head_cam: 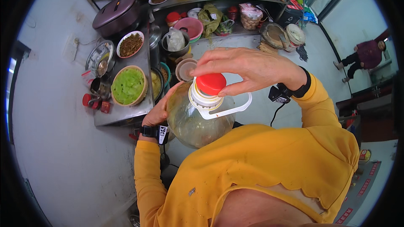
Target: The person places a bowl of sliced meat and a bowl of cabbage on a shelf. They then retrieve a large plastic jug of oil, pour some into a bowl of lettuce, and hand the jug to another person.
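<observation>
A large clear plastic jug (199,126) stands upright close in front of my chest. It has a white neck with a white loop handle (232,111) and a red screw cap (210,83) on top. My right hand (244,67) reaches over the neck, its fingers and thumb gripping the red cap from opposite sides. My left hand (159,112) supports the jug's body at its left side, partly hidden behind it. Whether the cap is tight or loose on the neck cannot be told. The jug's base is out of sight.
A steel counter (123,115) on the left bears a basket of cut green vegetable (127,85), a bowl of brown food (130,44) and a purple roaster (116,14). Ahead are a pink basin (189,27), a pot (175,42) and a chopping block (274,35). A person (367,54) is at far right.
</observation>
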### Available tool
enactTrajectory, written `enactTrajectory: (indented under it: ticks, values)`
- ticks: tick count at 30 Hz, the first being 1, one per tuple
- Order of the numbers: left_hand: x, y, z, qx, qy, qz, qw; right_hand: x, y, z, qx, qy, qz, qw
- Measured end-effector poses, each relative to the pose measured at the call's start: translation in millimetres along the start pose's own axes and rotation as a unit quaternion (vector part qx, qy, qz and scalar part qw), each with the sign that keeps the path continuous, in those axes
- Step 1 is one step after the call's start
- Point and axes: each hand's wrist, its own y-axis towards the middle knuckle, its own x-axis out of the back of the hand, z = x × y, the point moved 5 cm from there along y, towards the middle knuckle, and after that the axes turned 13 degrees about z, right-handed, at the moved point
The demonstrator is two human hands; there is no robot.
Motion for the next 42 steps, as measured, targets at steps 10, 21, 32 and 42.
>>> enactTrajectory:
  ticks: [10, 21, 32, 42]
  values:
    - [13, 75, -12, 0.107, 0.085, -0.028, 0.99, 17, -27, -48, -0.044, -0.09, 0.067, 0.993]
    - [-9, 192, -7, 0.002, -0.013, 0.107, 0.994, 50, -146, -63, -0.139, -0.092, -0.066, 0.984]
    - [-49, 308, -13, 0.026, -0.029, 0.216, 0.976, 79, -250, -79, -0.332, -0.039, -0.075, 0.94]
    - [-52, 344, -4, 0.038, -0.011, 0.226, 0.973, 69, -285, -105, -0.384, 0.014, -0.019, 0.923]
